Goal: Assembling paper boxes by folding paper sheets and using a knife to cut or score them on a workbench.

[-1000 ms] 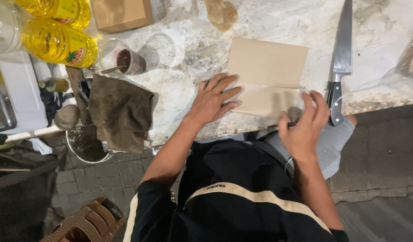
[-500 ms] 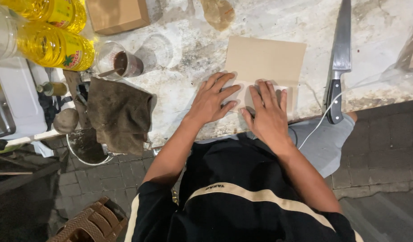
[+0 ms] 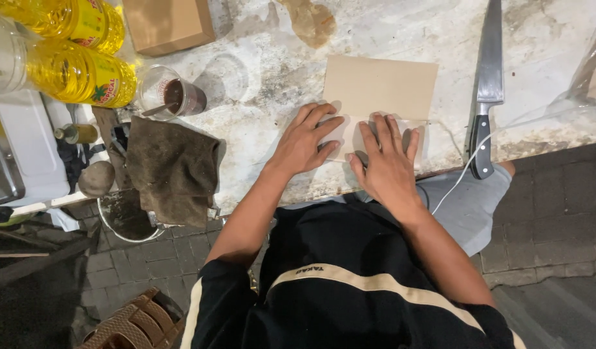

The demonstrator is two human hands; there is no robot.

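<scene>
Paper: flat tan brown paper sheet [image 3: 380, 87], on stained white marble counter [image 3: 266, 97].
Left hand [image 3: 302, 142]: fingers spread, pressing sheet's near edge.
Right hand [image 3: 387, 161]: fingers spread, pressing alongside.
Knife: black-handled kitchen knife [image 3: 485, 90], at 3 o'clock of sheet.

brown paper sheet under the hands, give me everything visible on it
The brown paper sheet is plain, matte, tan, like kraft paper, with no print showing. It lies flat on the stained marble counter, roughly rectangular, its near part paler under the hands. The left hand and right hand both press flat on that near part. A knife lies to its right, apart from it.
</scene>
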